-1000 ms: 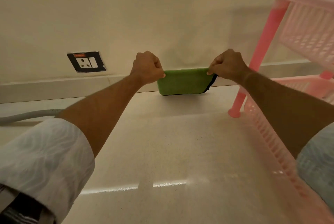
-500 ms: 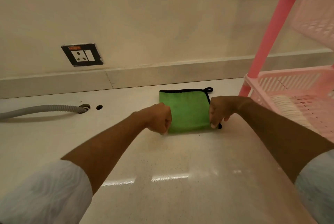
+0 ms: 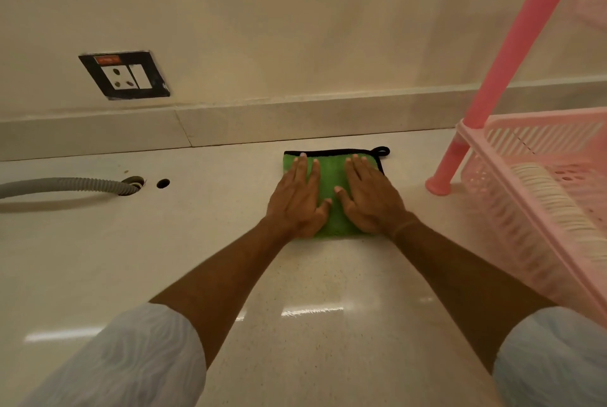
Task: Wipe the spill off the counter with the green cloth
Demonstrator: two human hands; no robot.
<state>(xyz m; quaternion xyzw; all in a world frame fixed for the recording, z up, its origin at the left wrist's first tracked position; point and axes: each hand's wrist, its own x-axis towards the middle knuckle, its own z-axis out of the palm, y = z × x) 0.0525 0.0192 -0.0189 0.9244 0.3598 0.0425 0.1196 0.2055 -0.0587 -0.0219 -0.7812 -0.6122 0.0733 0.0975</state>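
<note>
A folded green cloth (image 3: 331,173) with a black hem and a hanging loop lies flat on the pale speckled counter (image 3: 230,275), near the back wall. My left hand (image 3: 297,199) rests palm down on its left half, fingers spread and pointing away from me. My right hand (image 3: 369,199) lies flat on its right half in the same way. Neither hand grips the cloth. Much of the cloth is hidden under the two hands. I cannot make out any spill on the counter.
A pink plastic rack (image 3: 538,183) stands to the right, its leg (image 3: 443,176) close to the cloth, with stacked plates (image 3: 558,209) in its lower basket. A grey corrugated hose (image 3: 65,185) enters a counter hole at left. A wall socket (image 3: 126,75) sits above.
The cloth was held up by its top corners, then lowered onto the counter. Both hands have let go of it and now lie flat and open on top.
</note>
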